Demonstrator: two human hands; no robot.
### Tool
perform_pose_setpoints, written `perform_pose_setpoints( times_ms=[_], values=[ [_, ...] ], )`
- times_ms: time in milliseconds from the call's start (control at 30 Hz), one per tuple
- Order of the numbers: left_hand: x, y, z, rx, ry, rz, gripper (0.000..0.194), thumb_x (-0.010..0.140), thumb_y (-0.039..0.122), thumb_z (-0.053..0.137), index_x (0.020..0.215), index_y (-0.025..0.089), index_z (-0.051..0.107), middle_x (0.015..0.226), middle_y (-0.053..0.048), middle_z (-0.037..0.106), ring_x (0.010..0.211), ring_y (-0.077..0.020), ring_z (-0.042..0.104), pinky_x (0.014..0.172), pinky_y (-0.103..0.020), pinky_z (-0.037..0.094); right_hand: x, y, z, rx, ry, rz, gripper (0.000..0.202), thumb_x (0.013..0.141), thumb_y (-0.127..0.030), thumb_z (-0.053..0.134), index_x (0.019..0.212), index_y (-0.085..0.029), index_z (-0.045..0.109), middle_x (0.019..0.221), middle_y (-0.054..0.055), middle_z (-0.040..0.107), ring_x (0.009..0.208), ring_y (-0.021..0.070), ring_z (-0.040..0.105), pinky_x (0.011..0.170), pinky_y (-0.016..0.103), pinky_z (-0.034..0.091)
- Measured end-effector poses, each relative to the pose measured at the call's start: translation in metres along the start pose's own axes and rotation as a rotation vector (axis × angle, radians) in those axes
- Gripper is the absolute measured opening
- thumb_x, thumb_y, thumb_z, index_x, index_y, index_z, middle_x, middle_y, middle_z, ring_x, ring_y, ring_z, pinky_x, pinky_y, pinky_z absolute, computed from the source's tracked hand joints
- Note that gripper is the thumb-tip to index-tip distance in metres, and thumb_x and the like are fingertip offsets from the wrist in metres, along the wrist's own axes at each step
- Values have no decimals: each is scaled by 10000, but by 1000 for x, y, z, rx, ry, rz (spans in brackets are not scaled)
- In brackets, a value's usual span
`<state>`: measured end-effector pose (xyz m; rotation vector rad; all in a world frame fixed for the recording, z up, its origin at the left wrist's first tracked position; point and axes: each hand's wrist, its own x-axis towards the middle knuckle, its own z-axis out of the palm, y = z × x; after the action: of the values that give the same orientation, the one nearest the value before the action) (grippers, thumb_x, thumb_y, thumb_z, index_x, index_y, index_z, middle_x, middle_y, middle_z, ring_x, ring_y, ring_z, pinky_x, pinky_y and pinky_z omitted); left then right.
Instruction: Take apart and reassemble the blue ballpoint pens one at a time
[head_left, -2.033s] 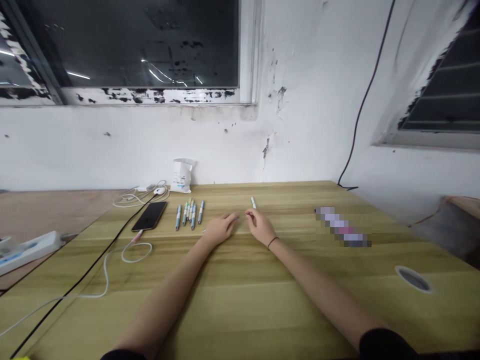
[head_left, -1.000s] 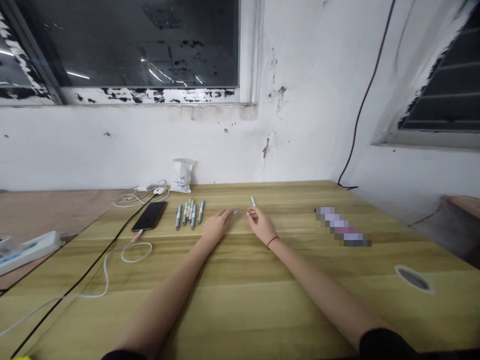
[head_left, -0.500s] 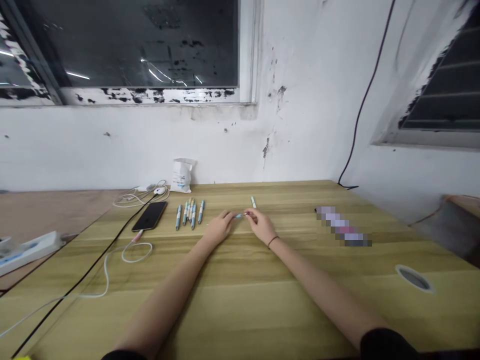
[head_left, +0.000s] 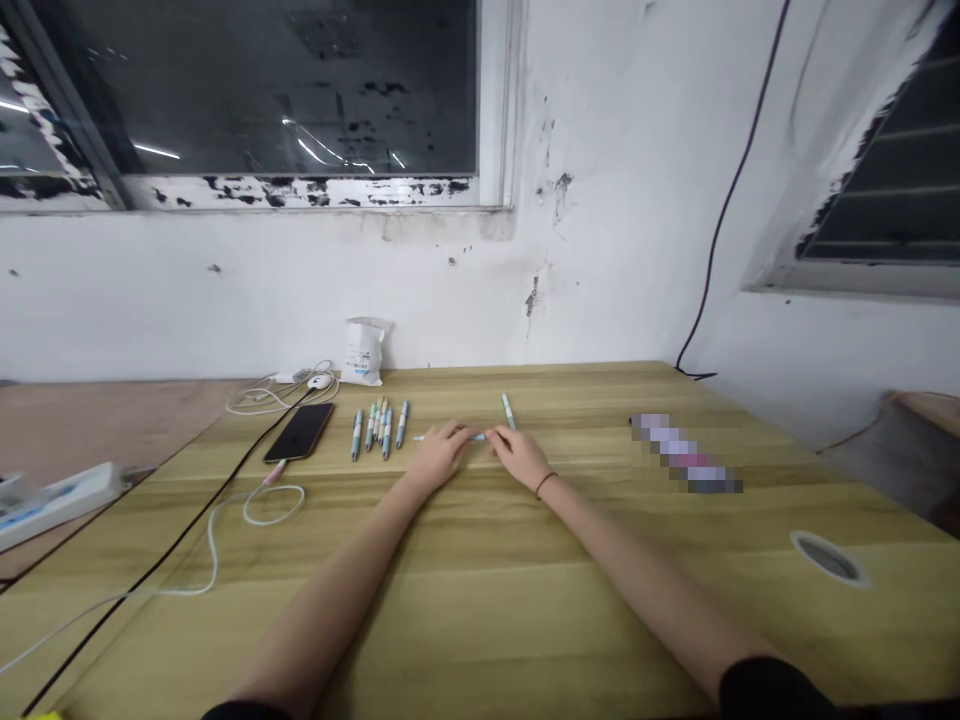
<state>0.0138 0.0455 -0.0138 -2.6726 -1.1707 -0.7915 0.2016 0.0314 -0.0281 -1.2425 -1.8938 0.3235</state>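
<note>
Close together over the middle of the wooden table (head_left: 480, 610) are both hands. My left hand (head_left: 442, 455) is closed on a thin blue pen part (head_left: 477, 437), whose pale tip shows to the left of the fingers. The fingers of my right hand (head_left: 517, 455) pinch the right end of that same part. Just behind the right hand lies a white and green pen piece (head_left: 508, 408). Several blue and pale pens (head_left: 386, 430) lie side by side to the left of my left hand.
A black phone (head_left: 300, 432) with a white cable (head_left: 212, 545) lies at the left, near a white packet (head_left: 364, 350) by the wall. A blurred-out item (head_left: 686, 455) is on the right, behind a round table hole (head_left: 829, 558). A power strip (head_left: 64, 505) is far left.
The right fingers have moved slightly left and down, closer to the left hand. More of the white and green piece shows, and the pale tip left of my left hand is more visible.
</note>
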Motion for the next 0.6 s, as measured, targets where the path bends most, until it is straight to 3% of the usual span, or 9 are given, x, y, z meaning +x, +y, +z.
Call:
perform_pose_setpoints(
  times_ms=[167,233,333,500,600],
  values=[
    [1,-1,1,26,23,22,295,921,274,374,1167,246,534,1078,-63,558,995,-184,511,859,-314,403,0,2,3,29,40,-104,205,837,-262,493,1029,-205,536,859,23,639,678,134,574,634,244,439],
    [0,-1,1,31,25,39,289,920,262,374,1154,245,542,1069,-61,564,984,-183,514,852,-310,399,1,2,4,4,45,-124,140,858,-239,458,948,-198,557,843,28,628,711,140,567,660,250,433],
    [0,-1,0,40,49,64,267,913,256,395,1128,251,555,1048,-56,573,973,-186,519,829,-314,396,1,1,3,-35,10,-116,215,897,-290,410,805,-197,580,747,23,606,693,144,550,659,255,423],
    [0,-2,0,88,95,46,244,900,248,430,1105,250,561,1026,-54,578,941,-189,521,795,-324,382,1,3,4,1,49,-159,140,846,-256,495,964,-197,544,872,33,600,736,146,544,702,274,430],
    [0,-3,1,99,85,51,235,894,233,438,1090,256,567,1034,-52,579,962,-194,517,794,-327,376,2,6,6,-2,71,-166,136,881,-242,428,848,-195,552,811,29,576,743,149,537,705,274,430]
  ],
)
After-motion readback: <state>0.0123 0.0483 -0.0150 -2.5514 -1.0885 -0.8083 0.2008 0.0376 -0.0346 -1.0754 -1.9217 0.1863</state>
